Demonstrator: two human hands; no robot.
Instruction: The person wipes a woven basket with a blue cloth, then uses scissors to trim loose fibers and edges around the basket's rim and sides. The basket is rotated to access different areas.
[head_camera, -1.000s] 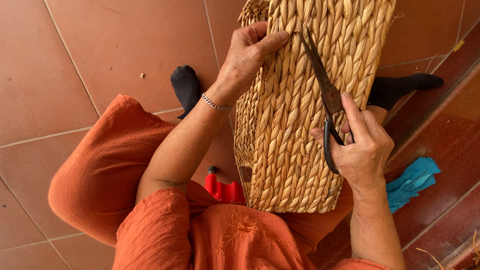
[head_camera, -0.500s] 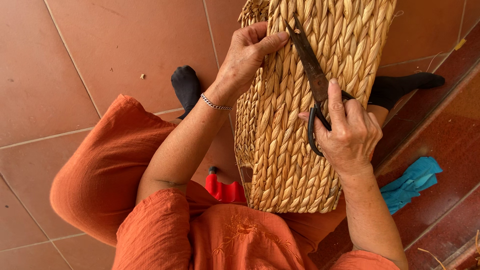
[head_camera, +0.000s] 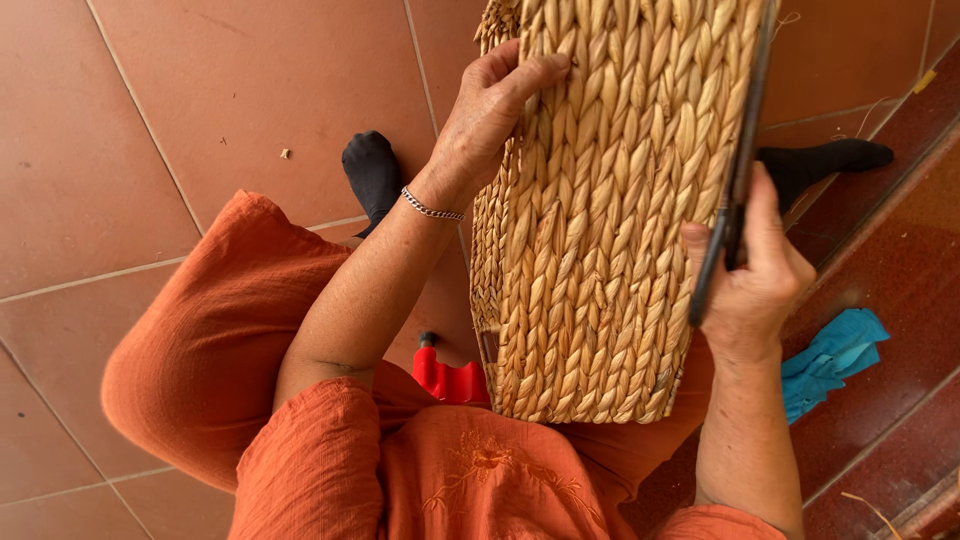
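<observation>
A woven straw basket (head_camera: 610, 220) of braided pale fibre stands on edge in my lap, its side facing the camera. My left hand (head_camera: 490, 110) grips the basket's upper left edge, thumb across the weave; a silver bracelet sits on that wrist. My right hand (head_camera: 750, 270) holds dark metal scissors (head_camera: 735, 170) by the handles, the blades lying along the basket's right edge and pointing up out of view. Whether the blades are apart is hidden.
I sit in orange clothes on a terracotta tile floor (head_camera: 200, 100), black-socked feet (head_camera: 372, 170) stretched out. A red plastic object (head_camera: 445, 375) lies under the basket by my lap. A blue cloth (head_camera: 830, 360) lies on the darker red floor at right.
My right hand has carried the scissors from the basket's front face over to its right edge. The view has closed in. My left hand keeps its grip on the upper edge.
</observation>
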